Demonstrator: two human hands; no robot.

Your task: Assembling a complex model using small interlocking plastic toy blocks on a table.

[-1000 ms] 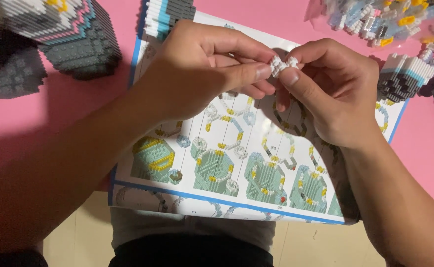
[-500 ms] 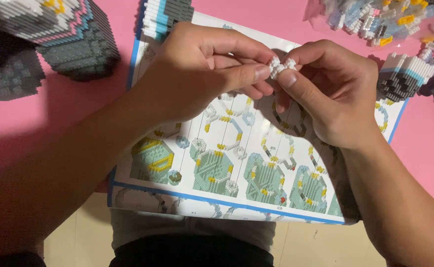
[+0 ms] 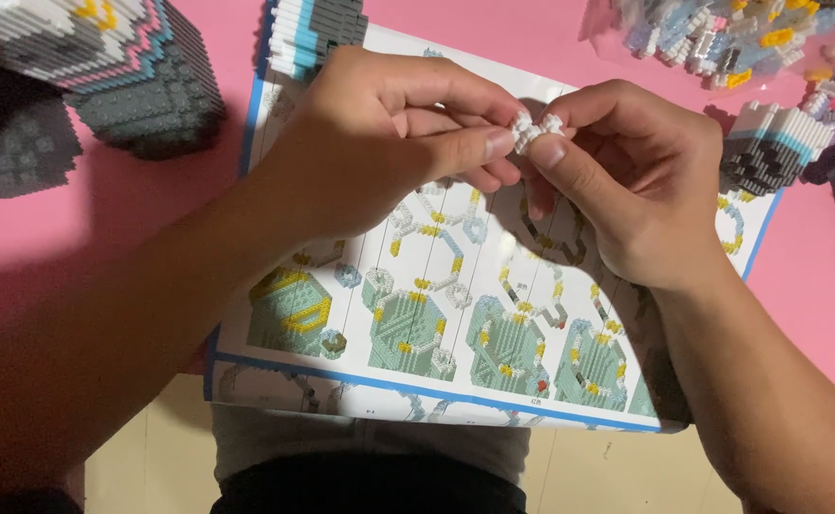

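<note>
Left hand (image 3: 389,143) and right hand (image 3: 627,181) jointly pinch a small white micro-brick cluster (image 3: 535,128) above the printed instruction sheet (image 3: 456,314). Large grey-and-white built sections (image 3: 103,67) stand finished; loose bricks (image 3: 722,38) remain.

At the centre you see an instruction sheet (image 3: 417,333) on a pink table (image 3: 151,219). At ten o'clock stands a large grey block model (image 3: 103,67). At twelve lies a striped block piece (image 3: 308,33). At two sits a bag of loose bricks (image 3: 722,38), a small grey-and-white build (image 3: 770,148) just below.
</note>
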